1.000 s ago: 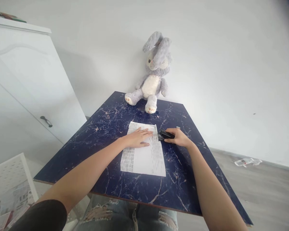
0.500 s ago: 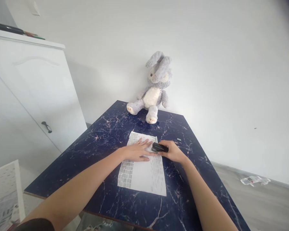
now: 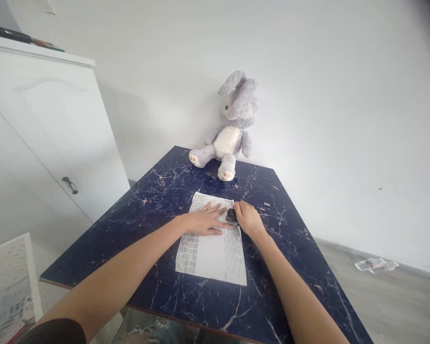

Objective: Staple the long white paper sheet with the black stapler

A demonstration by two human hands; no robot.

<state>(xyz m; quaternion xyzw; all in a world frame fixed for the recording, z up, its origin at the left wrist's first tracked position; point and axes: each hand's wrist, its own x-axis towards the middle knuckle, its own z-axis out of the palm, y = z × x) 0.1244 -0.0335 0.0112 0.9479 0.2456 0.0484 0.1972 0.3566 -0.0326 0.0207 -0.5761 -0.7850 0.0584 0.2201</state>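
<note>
Printed white paper (image 3: 220,260) lies flat on the dark blue marbled table (image 3: 154,200). My left hand (image 3: 206,220) rests palm down across it with fingers spread. At the paper's right edge my right hand (image 3: 250,219) is closed over a black stapler (image 3: 231,215). The stapler's front end shows above the paper, close to my left fingertips; most of its body is hidden under my right hand. A small grey strip, perhaps staples (image 3: 267,204), lies to the right of that hand.
A grey plush rabbit (image 3: 229,141) sits at the table's far end against the wall. On the left stands a white cabinet (image 3: 57,134) with dark items on top. A clear plastic bottle (image 3: 374,264) lies on the floor at right.
My right hand has shifted from gripping the stapler's side to covering its top, hiding more of it. My left hand stays spread on the paper. The view has tilted slightly.
</note>
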